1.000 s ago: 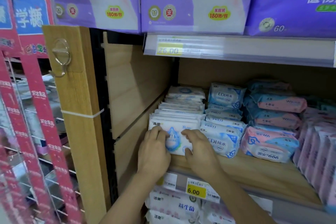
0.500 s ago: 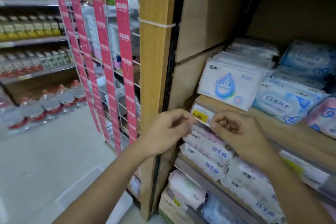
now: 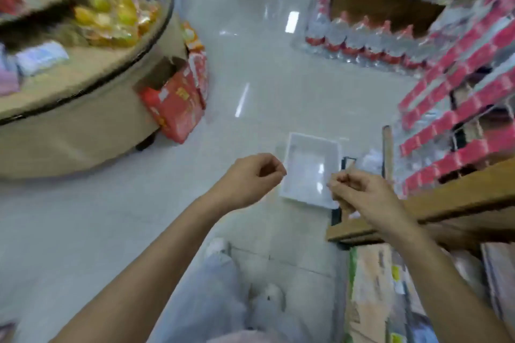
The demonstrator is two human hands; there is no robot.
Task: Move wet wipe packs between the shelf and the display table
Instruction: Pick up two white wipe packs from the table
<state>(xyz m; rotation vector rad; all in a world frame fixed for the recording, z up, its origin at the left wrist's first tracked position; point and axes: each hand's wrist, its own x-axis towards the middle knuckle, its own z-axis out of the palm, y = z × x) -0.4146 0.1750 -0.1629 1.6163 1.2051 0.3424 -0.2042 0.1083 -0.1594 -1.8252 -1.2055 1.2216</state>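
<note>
Two hands held at waist height above a shop floor, seen from above. Left hand: fingers curled in toward the palm, together, clamped on nothing that shows. Right hand: likewise curled and apparently empty, though blur hides whether anything small is pinched. Just right of the right hand, the wooden edge of the shelf; its stock lies mostly out of frame, and no wipe pack can be told apart there. Beyond the hands, a white tray on the floor, nothing plainly in it. Further left, the round display bench, with a pale blue pack on its top, probably a wet wipe pack but too blurred to confirm. Red boxes lean at the bench's foot. Farthest, rows of water bottles.

Progress, as judged: neither hand carries a pack, so this reads as a moment between transfers, the person facing away from the shelf. How many packs are left to move cannot be told.
</note>
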